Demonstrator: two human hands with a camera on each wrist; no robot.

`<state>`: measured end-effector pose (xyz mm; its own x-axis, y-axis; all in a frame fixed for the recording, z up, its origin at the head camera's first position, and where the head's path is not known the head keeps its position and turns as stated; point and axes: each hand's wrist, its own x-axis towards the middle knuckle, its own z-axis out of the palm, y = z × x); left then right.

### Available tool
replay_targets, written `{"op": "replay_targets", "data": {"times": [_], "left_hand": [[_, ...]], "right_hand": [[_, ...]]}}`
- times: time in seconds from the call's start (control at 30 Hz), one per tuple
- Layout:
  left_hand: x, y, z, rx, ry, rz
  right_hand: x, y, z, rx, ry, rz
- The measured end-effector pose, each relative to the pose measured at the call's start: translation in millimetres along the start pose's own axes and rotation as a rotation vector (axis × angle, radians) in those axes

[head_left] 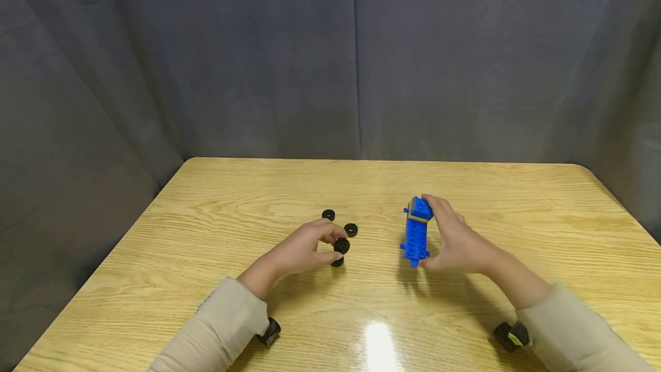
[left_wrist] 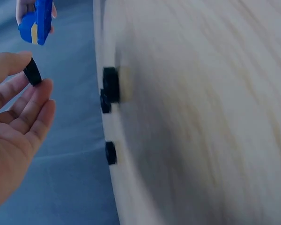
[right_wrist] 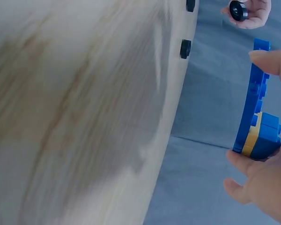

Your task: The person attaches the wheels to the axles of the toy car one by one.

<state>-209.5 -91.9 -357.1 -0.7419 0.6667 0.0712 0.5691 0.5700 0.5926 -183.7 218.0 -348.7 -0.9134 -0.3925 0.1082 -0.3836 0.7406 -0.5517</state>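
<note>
My left hand (head_left: pixel 310 248) pinches a small black toy wheel (head_left: pixel 342 245) between thumb and fingers, raised above the table. In the left wrist view this wheel (left_wrist: pixel 32 71) shows edge-on at the fingertips. Another black wheel (head_left: pixel 337 262) lies just below it, partly covered in the head view. My right hand (head_left: pixel 459 243) grips a blue toy car base (head_left: pixel 415 240) by its two ends, thumb at one end and fingers at the other. The base has studs, side pegs and a blue block over a yellow layer (right_wrist: pixel 252 134) at its far end. It is held above the tabletop.
Two more black wheels, one farther back (head_left: pixel 328 214) and one nearer (head_left: pixel 351 229), lie on the wooden table (head_left: pixel 248 188) just beyond my left hand. Grey curtains (head_left: pixel 268 62) stand behind and beside the table. Each wrist wears a small black camera (head_left: pixel 269 332).
</note>
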Motion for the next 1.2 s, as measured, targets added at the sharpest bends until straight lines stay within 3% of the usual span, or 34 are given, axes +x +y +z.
{"op": "replay_targets", "data": {"times": [0.33, 0.53, 0.83, 1.07, 1.2], "left_hand": [[3.5, 18.8, 1.8, -0.144, -0.012, 0.015], [8.3, 24.2, 5.2, -0.195, -0.014, 0.063], [11.1, 29.5, 10.5, -0.346, -0.063, 0.011], [13.9, 34.3, 13.6, -0.381, -0.078, 0.071], [14.8, 36.5, 15.4, -0.374, -0.077, 0.069]], "right_hand": [[-5.4, -9, -2, 0.024, 0.017, -0.032], [-7.3, -13, -1, 0.053, 0.033, -0.052], [-9.2, -18, 1, 0.024, 0.080, -0.106], [-10.1, -21, 1, 0.036, 0.079, -0.106], [-10.1, -22, 2, 0.040, 0.085, -0.124]]}}
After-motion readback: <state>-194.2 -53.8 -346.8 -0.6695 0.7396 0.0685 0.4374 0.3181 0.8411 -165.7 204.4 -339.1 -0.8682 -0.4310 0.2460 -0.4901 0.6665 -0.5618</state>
